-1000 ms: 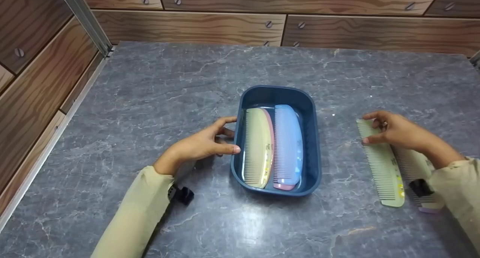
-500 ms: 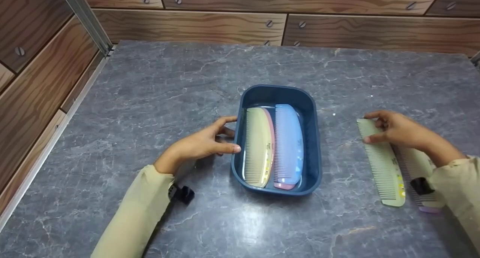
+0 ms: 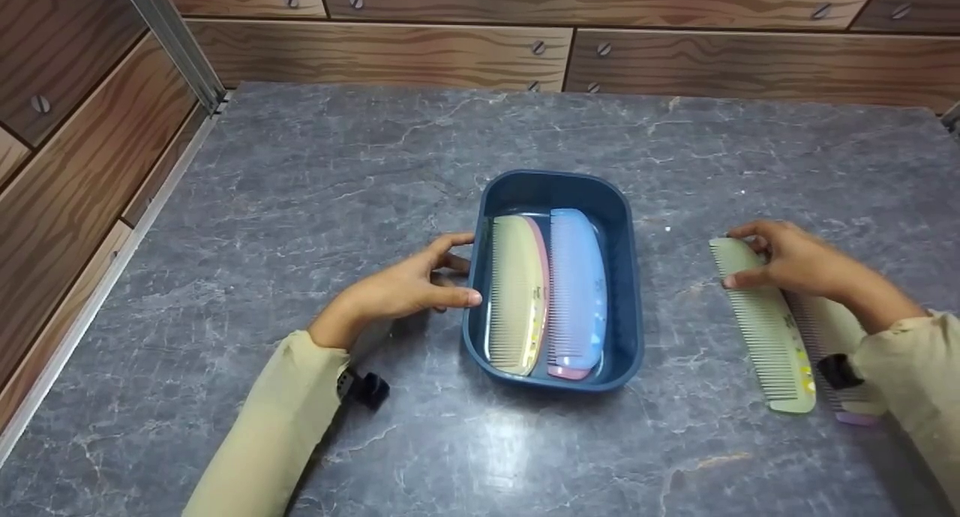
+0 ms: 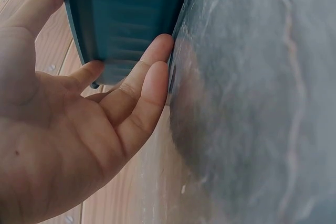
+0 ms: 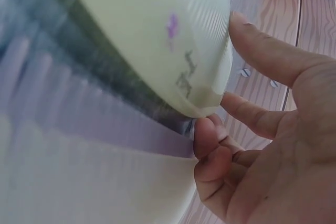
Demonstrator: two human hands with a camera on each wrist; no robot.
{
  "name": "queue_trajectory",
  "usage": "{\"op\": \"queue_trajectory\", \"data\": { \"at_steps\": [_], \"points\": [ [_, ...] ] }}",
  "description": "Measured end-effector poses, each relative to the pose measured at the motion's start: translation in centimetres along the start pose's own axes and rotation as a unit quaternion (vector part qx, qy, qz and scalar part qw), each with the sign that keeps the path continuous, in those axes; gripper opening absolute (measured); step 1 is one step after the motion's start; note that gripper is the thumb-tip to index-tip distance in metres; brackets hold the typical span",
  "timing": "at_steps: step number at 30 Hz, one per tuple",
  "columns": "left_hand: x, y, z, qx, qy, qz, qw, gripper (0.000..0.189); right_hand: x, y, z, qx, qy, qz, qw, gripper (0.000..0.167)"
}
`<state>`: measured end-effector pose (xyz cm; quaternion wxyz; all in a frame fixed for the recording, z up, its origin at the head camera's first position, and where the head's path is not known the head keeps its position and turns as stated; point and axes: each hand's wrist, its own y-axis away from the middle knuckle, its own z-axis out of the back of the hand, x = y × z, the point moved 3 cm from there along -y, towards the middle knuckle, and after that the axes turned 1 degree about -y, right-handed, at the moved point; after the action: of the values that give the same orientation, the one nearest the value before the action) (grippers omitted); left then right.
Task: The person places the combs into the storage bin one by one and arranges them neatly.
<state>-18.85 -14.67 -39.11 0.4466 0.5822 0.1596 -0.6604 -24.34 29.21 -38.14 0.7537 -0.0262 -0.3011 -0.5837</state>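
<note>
A dark blue tub [image 3: 636,314] stands mid-table with combs inside. On its left side a yellow comb [image 3: 516,292] overlaps a pink one [image 3: 543,258]; on its right a blue comb [image 3: 576,284] covers another pink one [image 3: 568,372]. My left hand [image 3: 405,284] touches the tub's left wall with spread fingers, its thumb at the rim. In the left wrist view, the fingertips rest low against the wall. My right hand [image 3: 799,266] pinches the far end of a light green comb [image 3: 772,344] between thumb and fingers. Its printed spine shows in the right wrist view.
Right of the green comb, under my right wrist, lies a pale comb [image 3: 832,326] with a purple comb [image 3: 859,419] showing beneath it. The grey marbled table [image 3: 337,164] meets wood-patterned panels [image 3: 390,52] at the back and left.
The light green comb has turned slightly: its far end has shifted a little left, its near end a little right. The left hand and the tub stay in place.
</note>
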Motion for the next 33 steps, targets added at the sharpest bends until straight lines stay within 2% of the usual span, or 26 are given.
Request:
{"op": "queue_trajectory", "data": {
  "at_steps": [10, 18, 33],
  "points": [
    [-0.17, -0.02, -0.02, 0.005, 0.008, -0.007, 0.9999, 0.083, 0.13, 0.13, 0.12, -0.003, 0.025, 0.002, 0.9997, 0.083],
    [0.0, -0.16, -0.03, 0.006, 0.008, -0.012, 0.9999, 0.081, 0.41, 0.23, 0.14, -0.002, 0.03, -0.015, 0.9995, 0.084],
    [-0.02, -0.12, -0.02, 0.002, 0.012, -0.004, 0.9999, 0.082, 0.71, 0.77, -0.31, 0.032, -0.016, -0.037, 0.9987, 0.079]
  ]
}}
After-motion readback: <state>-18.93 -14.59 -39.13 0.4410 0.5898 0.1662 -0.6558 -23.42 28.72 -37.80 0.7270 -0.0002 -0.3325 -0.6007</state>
